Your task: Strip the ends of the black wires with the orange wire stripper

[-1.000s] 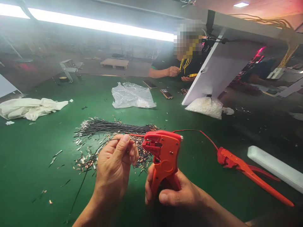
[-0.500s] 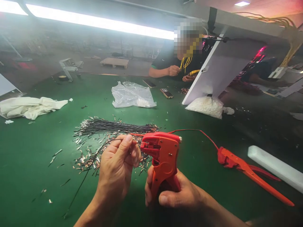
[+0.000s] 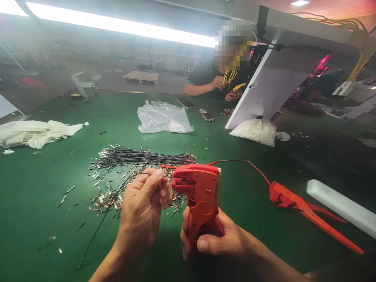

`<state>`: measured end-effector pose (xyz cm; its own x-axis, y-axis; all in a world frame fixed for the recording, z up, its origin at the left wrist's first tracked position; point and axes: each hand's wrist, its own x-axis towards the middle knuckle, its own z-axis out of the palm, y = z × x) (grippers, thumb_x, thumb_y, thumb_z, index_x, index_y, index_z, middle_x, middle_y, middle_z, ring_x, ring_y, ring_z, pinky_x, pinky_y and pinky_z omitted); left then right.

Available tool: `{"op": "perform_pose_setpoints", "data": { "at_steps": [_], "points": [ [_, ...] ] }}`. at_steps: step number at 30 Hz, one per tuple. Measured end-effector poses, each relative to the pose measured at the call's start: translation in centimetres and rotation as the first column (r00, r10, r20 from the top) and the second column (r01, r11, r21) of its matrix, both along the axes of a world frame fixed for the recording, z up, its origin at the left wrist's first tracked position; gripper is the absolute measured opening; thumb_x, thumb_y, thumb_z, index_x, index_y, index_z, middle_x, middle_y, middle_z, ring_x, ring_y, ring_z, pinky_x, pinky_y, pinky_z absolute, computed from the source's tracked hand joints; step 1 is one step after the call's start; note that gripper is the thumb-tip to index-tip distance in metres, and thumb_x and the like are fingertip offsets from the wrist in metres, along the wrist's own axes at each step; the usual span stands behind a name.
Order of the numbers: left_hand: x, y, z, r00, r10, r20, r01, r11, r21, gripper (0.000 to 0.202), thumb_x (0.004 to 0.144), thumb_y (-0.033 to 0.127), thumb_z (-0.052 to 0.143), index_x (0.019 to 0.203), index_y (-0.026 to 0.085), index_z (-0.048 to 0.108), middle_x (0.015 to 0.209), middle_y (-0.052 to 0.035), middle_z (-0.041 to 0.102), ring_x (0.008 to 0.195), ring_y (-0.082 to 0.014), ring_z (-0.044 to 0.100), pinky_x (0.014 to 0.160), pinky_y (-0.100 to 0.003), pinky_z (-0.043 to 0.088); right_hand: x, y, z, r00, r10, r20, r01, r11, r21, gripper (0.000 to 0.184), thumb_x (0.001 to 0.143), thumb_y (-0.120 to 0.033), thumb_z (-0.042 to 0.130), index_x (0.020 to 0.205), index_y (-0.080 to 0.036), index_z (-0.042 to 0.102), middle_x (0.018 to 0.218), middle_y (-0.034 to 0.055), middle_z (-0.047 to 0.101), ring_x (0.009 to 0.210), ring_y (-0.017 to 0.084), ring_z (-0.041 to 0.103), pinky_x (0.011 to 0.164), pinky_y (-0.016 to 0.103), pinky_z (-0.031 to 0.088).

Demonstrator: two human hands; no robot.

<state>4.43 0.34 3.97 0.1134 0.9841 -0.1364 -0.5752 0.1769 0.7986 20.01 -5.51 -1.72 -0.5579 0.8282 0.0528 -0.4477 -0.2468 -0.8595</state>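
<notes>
Between thumb and fingers, my left hand (image 3: 145, 196) pinches a thin black wire (image 3: 147, 173) just left of the tool's jaws. My right hand (image 3: 217, 239) is wrapped round the handles of a red and orange wire stripper (image 3: 202, 192), held upright with its jaws facing left. Whether the wire's end touches the jaws is hard to make out. Behind the hands lies a bundle of black wires (image 3: 143, 156) with metal ends at the left. Wire scraps and small terminals (image 3: 108, 199) are heaped in front of the bundle, partly hidden by my left hand.
A second wire stripper (image 3: 311, 213) lies at right beside a white bar (image 3: 340, 205). Further back are a clear plastic bag (image 3: 164, 117), two phones, a bag of white pieces (image 3: 255, 131) and a white cloth (image 3: 38, 132). Across the green table (image 3: 117, 113), another person handles yellow wires.
The wire stripper has shifted slightly left, and my left hand has edged left with the wire. Both grips are the same. The co-worker's hands and yellow tool have moved a little.
</notes>
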Motion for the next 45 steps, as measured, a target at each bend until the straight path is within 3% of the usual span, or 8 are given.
{"op": "perform_pose_setpoints", "data": {
  "at_steps": [11,27,33,40,45],
  "points": [
    [-0.1,0.1,0.3,1.000,0.008,-0.024,-0.009,1.000,-0.019,0.029,0.072,0.027,0.075,0.059,0.017,0.050,0.046,0.0058,0.046,0.041,-0.0058,0.040,0.041,-0.018,0.037,0.2,0.1,0.1,1.000,0.017,-0.009,-0.016,1.000,0.009,0.031,0.082,-0.035,0.072,0.097,-0.014,0.056,0.077,0.0046,0.062,0.067,0.013,0.060,0.064,0.027,0.046],
    [0.1,0.3,-0.4,0.997,0.030,-0.077,-0.029,1.000,0.006,0.030,0.070,0.032,0.079,0.062,0.016,0.055,0.044,0.0070,0.047,0.040,-0.0040,0.040,0.039,-0.015,0.035,0.1,-0.4,-0.2,0.996,-0.082,0.024,0.083,0.996,-0.030,0.028,0.081,-0.039,0.072,0.083,-0.015,0.057,0.060,-0.0021,0.056,0.048,0.007,0.051,0.050,0.019,0.044],
    [0.0,0.3,-0.5,0.996,0.032,-0.089,-0.033,0.999,-0.005,0.032,0.069,0.034,0.079,0.063,0.016,0.054,0.044,0.0075,0.046,0.039,-0.0042,0.039,0.038,-0.016,0.034,0.5,0.3,0.1,0.995,-0.005,0.104,-0.001,0.998,0.063,0.033,0.082,-0.045,0.069,0.072,-0.017,0.054,0.056,-0.0044,0.049,0.046,0.008,0.049,0.046,0.020,0.040],
    [0.0,0.3,-0.7,0.998,0.021,-0.067,-0.022,1.000,-0.012,0.030,0.069,0.032,0.079,0.065,0.016,0.054,0.046,0.0076,0.048,0.039,-0.0036,0.040,0.038,-0.015,0.034,0.7,0.2,0.1,0.968,-0.168,0.187,0.139,0.977,0.160,0.038,0.083,-0.046,0.068,0.064,-0.019,0.048,0.047,-0.0062,0.042,0.039,0.006,0.033,0.038,0.019,0.028],
    [-0.1,0.4,-0.8,0.997,0.029,-0.070,-0.028,1.000,0.014,0.030,0.073,0.033,0.076,0.065,0.017,0.051,0.047,0.0075,0.047,0.040,-0.0046,0.040,0.039,-0.017,0.034,0.6,-0.1,0.0,0.998,-0.045,0.054,0.042,0.998,0.052,0.031,0.084,-0.045,0.066,0.081,-0.016,0.055,0.059,-0.0020,0.051,0.049,0.009,0.047,0.048,0.022,0.041]
  ]
}}
